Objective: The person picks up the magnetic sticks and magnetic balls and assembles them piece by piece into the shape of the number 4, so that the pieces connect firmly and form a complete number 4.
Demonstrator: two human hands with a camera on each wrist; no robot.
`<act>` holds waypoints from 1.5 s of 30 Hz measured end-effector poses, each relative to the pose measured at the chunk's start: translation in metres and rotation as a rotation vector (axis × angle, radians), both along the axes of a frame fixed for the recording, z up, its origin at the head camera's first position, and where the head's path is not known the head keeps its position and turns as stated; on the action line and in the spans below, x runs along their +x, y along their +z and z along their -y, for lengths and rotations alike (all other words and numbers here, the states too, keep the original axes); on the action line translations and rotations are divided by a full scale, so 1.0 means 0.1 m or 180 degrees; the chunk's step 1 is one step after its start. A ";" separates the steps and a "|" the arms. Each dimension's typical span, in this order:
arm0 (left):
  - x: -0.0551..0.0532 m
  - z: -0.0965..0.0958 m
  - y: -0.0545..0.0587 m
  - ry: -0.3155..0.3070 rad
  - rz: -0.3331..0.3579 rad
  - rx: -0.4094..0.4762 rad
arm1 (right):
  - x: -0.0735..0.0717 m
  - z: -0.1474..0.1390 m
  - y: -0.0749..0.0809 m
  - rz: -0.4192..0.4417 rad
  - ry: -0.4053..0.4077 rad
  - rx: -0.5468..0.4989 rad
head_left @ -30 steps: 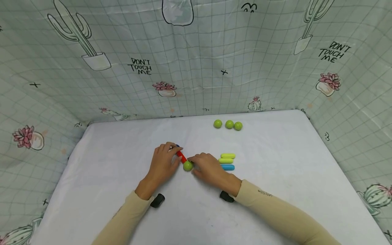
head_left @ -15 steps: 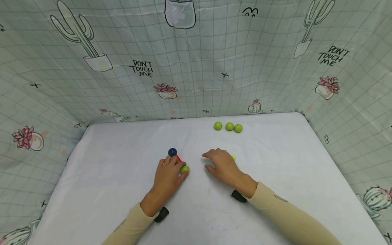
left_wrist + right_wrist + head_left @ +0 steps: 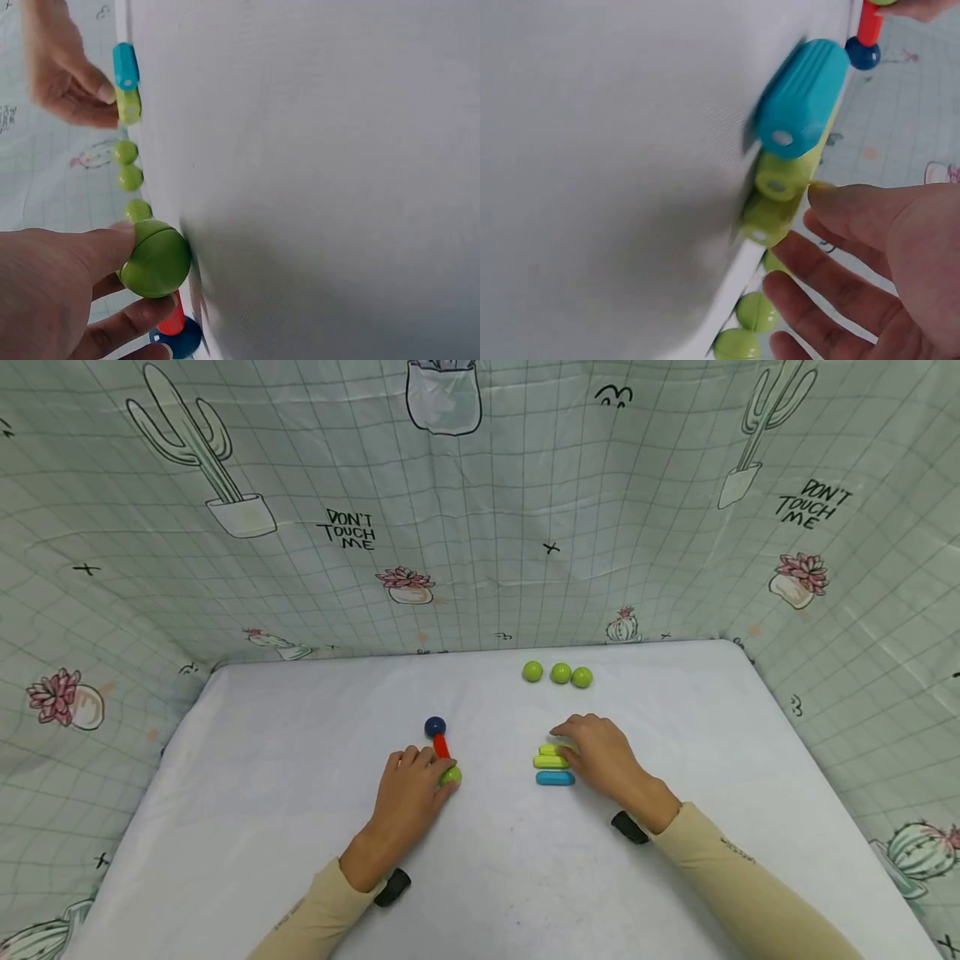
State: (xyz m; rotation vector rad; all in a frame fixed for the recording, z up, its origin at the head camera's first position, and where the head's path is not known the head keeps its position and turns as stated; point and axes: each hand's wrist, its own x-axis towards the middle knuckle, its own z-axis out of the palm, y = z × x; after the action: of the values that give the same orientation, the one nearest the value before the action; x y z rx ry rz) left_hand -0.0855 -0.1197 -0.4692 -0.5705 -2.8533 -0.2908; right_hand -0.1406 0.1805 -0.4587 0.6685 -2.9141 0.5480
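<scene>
My left hand pinches a green ball between thumb and fingers. A short red stick runs from that ball to a dark blue ball, in one line on the white table. My right hand reaches over two yellow-green sticks lying side by side. In the right wrist view its thumb is right at the nearer yellow-green stick, while the fingers spread loosely by the other one's end. A light blue stick with a pale dot on its end lies alongside.
Three green balls sit in a row near the back of the white table. Cloth printed with cactuses hangs behind the table and along both sides. A black wrist device shows under the left wrist, another under the right.
My right hand has left the green ball and moved right to the yellow-green sticks. My left hand has shifted from the red stick down to the green ball, and the joined piece has turned slightly.
</scene>
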 end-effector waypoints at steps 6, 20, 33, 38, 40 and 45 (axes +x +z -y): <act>-0.02 0.02 0.00 -0.0033 0.0041 0.0076 | -0.02 -0.07 -0.04 0.0010 0.0063 0.0054; -0.05 0.01 0.05 -0.0013 0.0224 0.0142 | -0.09 -0.02 -0.05 -0.0059 0.0269 0.0098; -0.05 0.00 0.06 0.0039 0.0295 0.0177 | 0.01 0.47 -0.01 -0.0324 0.0708 -0.0065; -0.05 0.00 0.07 0.0075 0.0277 0.0190 | 0.03 0.63 -0.03 -0.0307 0.0836 -0.0089; -0.04 0.01 0.06 0.0068 0.0264 0.0218 | 0.04 0.68 -0.05 -0.0277 0.0873 -0.0102; -0.04 0.01 0.06 0.0040 0.0260 0.0283 | 0.06 0.79 -0.06 -0.0223 0.0925 -0.0096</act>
State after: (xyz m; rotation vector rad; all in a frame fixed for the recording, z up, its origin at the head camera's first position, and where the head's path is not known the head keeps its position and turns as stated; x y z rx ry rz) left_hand -0.0899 -0.1211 -0.4630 -0.5350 -2.9032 -0.4460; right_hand -0.1343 0.1020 -0.4646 1.0931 -2.7539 0.5813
